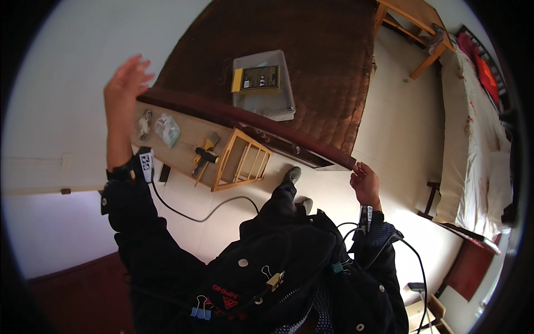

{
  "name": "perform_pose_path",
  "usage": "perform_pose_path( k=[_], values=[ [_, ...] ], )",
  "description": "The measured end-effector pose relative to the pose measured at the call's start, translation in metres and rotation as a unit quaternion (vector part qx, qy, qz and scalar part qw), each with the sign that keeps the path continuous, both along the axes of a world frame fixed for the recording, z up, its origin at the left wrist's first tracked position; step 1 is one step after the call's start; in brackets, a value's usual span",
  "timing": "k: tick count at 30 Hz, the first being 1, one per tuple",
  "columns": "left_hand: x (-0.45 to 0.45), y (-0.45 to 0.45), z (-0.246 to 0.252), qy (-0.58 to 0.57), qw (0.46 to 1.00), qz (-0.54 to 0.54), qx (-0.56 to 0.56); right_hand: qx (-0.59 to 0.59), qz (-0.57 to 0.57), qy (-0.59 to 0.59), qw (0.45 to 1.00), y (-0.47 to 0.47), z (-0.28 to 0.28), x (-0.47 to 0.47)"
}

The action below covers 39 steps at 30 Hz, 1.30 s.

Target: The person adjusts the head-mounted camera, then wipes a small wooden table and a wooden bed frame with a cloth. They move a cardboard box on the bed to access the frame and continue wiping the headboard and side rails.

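Observation:
A long dark red wooden rail (250, 119) runs along the near edge of a brown quilted cover (325, 50). My right hand (365, 181) is at the rail's right end, its fingertips against it. My left hand (127, 81) is raised beside the left end, slightly blurred, fingers spread and holding nothing. On the cover, near the rail, lies a clear plastic bin (277, 106) with a yellow and black box (260, 79) on it or in it; which, I cannot tell.
Left of my legs is a wooden chair (242, 163) beside a pale board (187, 125) bearing a putty knife, a brush (212, 142), a black-handled tool (206, 155) and a plastic bag (167, 130). A bed (459, 137) is at the right. A black cable (204, 220) hangs from my left wrist.

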State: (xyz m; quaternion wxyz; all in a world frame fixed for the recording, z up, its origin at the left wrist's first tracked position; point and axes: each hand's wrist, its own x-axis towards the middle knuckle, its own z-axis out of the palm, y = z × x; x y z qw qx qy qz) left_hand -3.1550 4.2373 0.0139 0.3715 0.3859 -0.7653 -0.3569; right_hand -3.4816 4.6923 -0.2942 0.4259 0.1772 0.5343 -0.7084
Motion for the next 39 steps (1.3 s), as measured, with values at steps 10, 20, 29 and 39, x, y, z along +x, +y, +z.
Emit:
perform_pose_path(
  k=[10,20,29,39],
  values=[
    [0.135,0.038,-0.224,-0.22,0.973,0.021,0.069,0.038,0.05,0.022,0.998,0.003,-0.014,0.019],
    [0.108,0.055,-0.274,-0.397,0.913,-0.022,-0.09,0.063,0.054,0.056,0.995,-0.001,-0.023,0.039],
    [0.084,0.042,-0.281,-0.48,0.871,-0.088,-0.056,0.129,0.003,0.026,0.991,-0.017,0.004,0.065],
    [0.065,0.029,-0.276,-0.527,0.843,-0.108,-0.021,0.13,-0.042,0.015,0.991,-0.005,-0.005,0.062]
  ],
)
